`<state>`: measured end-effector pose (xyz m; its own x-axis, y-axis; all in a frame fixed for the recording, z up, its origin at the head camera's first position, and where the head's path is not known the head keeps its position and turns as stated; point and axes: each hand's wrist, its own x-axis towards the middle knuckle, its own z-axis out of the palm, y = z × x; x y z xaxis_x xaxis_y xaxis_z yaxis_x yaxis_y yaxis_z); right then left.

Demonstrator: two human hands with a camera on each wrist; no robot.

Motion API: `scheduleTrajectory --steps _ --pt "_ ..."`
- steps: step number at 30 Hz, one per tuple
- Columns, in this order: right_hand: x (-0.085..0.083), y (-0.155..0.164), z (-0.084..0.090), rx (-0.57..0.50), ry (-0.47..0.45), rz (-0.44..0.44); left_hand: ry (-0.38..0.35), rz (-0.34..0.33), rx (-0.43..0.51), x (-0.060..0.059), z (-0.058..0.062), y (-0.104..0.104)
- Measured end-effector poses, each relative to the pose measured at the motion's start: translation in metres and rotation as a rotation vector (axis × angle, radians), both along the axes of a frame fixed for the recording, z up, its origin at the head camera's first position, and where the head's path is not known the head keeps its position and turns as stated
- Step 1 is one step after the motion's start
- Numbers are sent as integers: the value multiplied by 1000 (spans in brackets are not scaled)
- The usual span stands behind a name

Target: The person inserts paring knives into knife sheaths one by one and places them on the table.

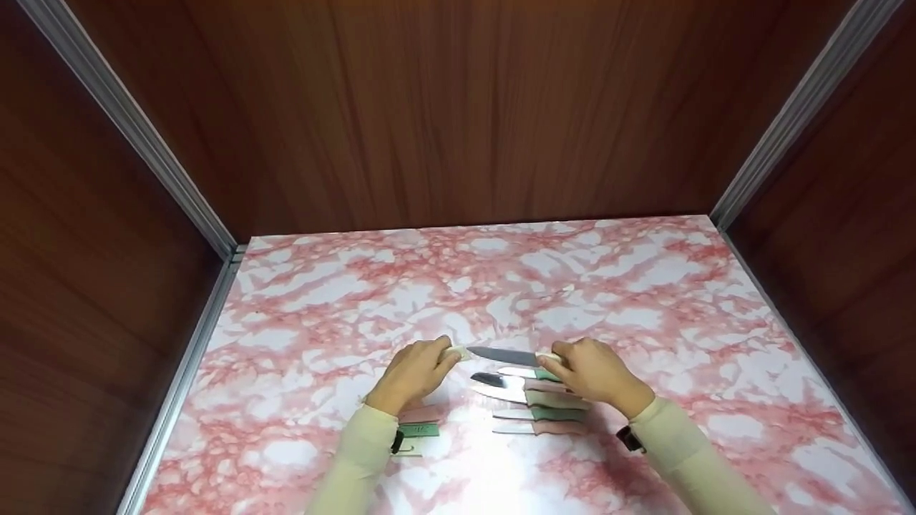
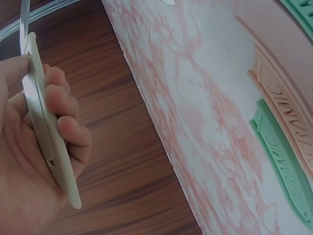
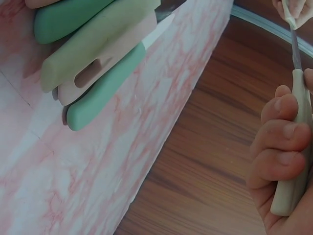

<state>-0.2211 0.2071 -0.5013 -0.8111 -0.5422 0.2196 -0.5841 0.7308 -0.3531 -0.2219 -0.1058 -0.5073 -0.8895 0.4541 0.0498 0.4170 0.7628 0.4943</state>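
Note:
My right hand (image 1: 590,368) grips the cream handle (image 3: 293,122) of a knife, whose blade (image 1: 504,356) points left. In my left hand (image 1: 415,368) is a slim cream blade cover (image 2: 46,117), held between thumb and curled fingers. The blade's tip meets the near end of the cover, and both are held above the table in front of a row of knives. Fingers hide part of the handle and of the cover.
On the pink marbled table (image 1: 322,343) lie several knives with a green handle (image 3: 110,93), a pink handle (image 3: 107,66) and a pale green handle (image 3: 93,46). Left of them lie a green cover (image 2: 281,164) and a peach cover (image 2: 288,103). Brown panels (image 1: 458,114) enclose the table.

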Motion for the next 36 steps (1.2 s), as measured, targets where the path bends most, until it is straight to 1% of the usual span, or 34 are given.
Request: scheduleTrajectory --steps 5,11,17,27,31,36 --pt "0 0 1 1 0 12 1 4 8 0 1 0" --pt "-2 0 2 15 47 25 10 -4 28 1 1 1" --pt "-3 2 5 28 63 45 32 -17 5 3 2 2" --pt "-9 5 6 -35 91 162 37 -45 -18 7 6 4" --pt "-10 4 6 -61 97 187 33 -51 -10 10 9 6" --pt "-12 3 9 -67 76 196 27 -52 4 12 10 6"
